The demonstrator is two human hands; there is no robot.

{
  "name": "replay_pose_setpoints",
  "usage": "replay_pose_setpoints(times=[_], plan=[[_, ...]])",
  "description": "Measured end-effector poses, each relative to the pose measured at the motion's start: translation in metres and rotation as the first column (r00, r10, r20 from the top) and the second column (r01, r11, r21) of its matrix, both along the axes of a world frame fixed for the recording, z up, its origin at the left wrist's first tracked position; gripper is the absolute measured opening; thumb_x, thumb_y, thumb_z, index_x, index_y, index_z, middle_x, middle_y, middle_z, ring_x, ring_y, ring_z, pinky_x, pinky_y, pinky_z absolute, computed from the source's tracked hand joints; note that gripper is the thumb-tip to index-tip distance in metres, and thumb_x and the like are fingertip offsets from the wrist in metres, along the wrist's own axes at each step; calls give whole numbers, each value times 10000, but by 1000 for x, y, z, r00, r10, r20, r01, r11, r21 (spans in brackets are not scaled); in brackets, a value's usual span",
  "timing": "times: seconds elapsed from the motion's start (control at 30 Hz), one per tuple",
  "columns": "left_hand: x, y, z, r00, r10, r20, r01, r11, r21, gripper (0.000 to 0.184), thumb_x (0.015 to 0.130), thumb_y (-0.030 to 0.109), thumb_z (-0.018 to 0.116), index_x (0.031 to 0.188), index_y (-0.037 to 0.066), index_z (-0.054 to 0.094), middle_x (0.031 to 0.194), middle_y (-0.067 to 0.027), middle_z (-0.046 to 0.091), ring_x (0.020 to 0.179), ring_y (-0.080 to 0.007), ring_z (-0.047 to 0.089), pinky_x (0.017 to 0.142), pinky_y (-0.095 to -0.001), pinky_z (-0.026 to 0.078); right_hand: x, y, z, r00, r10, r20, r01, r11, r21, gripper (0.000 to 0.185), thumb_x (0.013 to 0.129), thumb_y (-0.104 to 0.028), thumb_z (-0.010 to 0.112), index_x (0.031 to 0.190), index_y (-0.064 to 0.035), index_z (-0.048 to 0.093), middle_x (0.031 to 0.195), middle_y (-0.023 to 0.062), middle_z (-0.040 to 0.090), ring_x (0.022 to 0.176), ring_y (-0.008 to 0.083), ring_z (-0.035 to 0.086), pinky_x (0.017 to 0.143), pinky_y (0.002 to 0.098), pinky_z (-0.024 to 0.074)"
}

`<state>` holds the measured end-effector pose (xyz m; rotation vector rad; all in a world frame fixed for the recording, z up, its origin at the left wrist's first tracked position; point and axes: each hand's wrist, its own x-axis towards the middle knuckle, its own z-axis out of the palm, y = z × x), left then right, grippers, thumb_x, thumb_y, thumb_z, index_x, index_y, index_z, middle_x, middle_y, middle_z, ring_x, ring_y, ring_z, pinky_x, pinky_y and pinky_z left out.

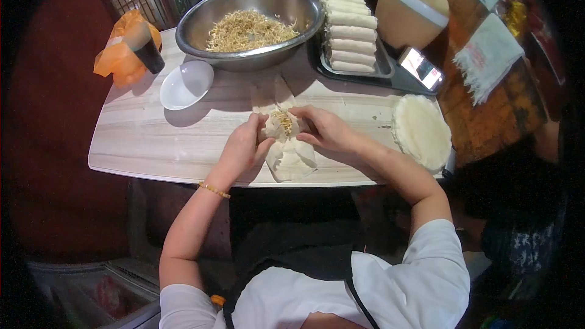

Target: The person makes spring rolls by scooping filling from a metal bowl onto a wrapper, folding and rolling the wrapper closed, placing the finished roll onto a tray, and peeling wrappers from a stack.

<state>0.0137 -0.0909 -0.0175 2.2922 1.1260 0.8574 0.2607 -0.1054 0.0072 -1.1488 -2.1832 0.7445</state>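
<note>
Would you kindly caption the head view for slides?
Left hand and right hand fold a wrapper around filling near a bowl.

"Room for a hand from the left?"

"Yes, across the near left of the table, as far as the dish; beyond that, the cup and bag block the far left."

"Through the middle?"

"The bowl walls off the far side, and the wrap reaches close to it."

"And the right?"

"A strip lies between the right hand and the skins, but the forearm bars its near end, and the tray and phone its far end."

"Behind the bowl?"

"Dim there; I can't be sure of any gap."
</note>
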Motion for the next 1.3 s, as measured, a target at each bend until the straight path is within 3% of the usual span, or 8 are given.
replay_pose_setpoints(times=[0.17, 0.27, 0.33, 0.53, 0.63, 0.97, 1.23, 1.3], plan=[[-7, 4, 8, 997, -74, -15, 70, 984, -163, 324, 799, 79, 688, 1069, -40, 555, 1031, -235, 639, 999, -386, 633, 814, -413, 513, 10, 24, -34, 986, 120, 119, -141, 972, 188, 325, 845, -114, 675, 1122, -23, 532, 1234, 228, 578, 1028, 360, 591, 902, 427, 466], [-22, 20, -9, 957, -274, -95, 288, 935, 206, 312, 812, 98, 655, 1083, -23, 557, 1207, -254, 585, 1209, -403, 526, 988, -426, 438, 20, 27, -22, 956, 238, 173, -270, 943, 194, 267, 822, -127, 664, 1006, -19, 504, 1334, 271, 494, 1132, 400, 529, 1026, 462, 379], [-27, 15, 5, 935, -348, -65, 343, 937, -70, 295, 808, 102, 645, 1077, 10, 568, 1450, -264, 399, 1382, -398, 340, 1123, -413, 285, 26, 27, -17, 929, 312, 201, -332, 940, 74, 261, 806, -132, 660, 964, -22, 483, 1400, 291, 431, 1195, 423, 484, 1094, 482, 318], [-21, 6, 11, 949, -307, -72, 305, 951, -44, 273, 800, 171, 680, 996, 30, 553, 1435, -287, 401, 1367, -424, 345, 1120, -458, 287, 27, 24, -9, 849, 426, 312, -476, 873, 103, 343, 807, -223, 639, 1046, -34, 482, 1476, 302, 288, 1360, 472, 304, 1153, 540, 231], [-22, 4, 10, 946, -307, -105, 307, 952, -18, 282, 805, 162, 688, 1022, 40, 554, 1464, -256, 382, 1376, -408, 341, 1121, -431, 286, 18, 17, -18, 882, 290, 370, -418, 846, 332, 356, 871, -254, 616, 1142, -45, 518, 1431, 270, 362, 1294, 477, 384, 1098, 581, 300], [-7, 11, -19, 959, -144, -243, 217, 927, 305, 404, 739, 124, 659, 1105, 18, 524, 1409, -229, 459, 1270, -388, 467, 1027, -457, 393, 14, 27, -23, 967, 235, 103, -256, 914, 314, 263, 918, -234, 576, 1113, -68, 635, 1396, 166, 499, 1178, 382, 531, 1033, 495, 400], [4, 13, -9, 972, -62, -225, 154, 895, 420, 274, 906, 200, 578, 1112, 23, 542, 1147, -223, 636, 1125, -310, 592, 994, -444, 378, -8, 43, -28, 991, -55, 121, 5, 925, 381, 138, 840, -197, 643, 904, -75, 633, 805, 128, 679, 815, 343, 659, 932, 458, 476], [11, 10, 6, 975, 64, -213, -45, 995, 93, 259, 930, 167, 563, 1163, 55, 547, 1041, -178, 661, 1010, -322, 618, 973, -437, 378, -16, 47, -24, 996, -53, 65, 22, 917, 398, 131, 830, -183, 654, 863, -64, 609, 754, 126, 656, 782, 336, 653, 867, 470, 485]])
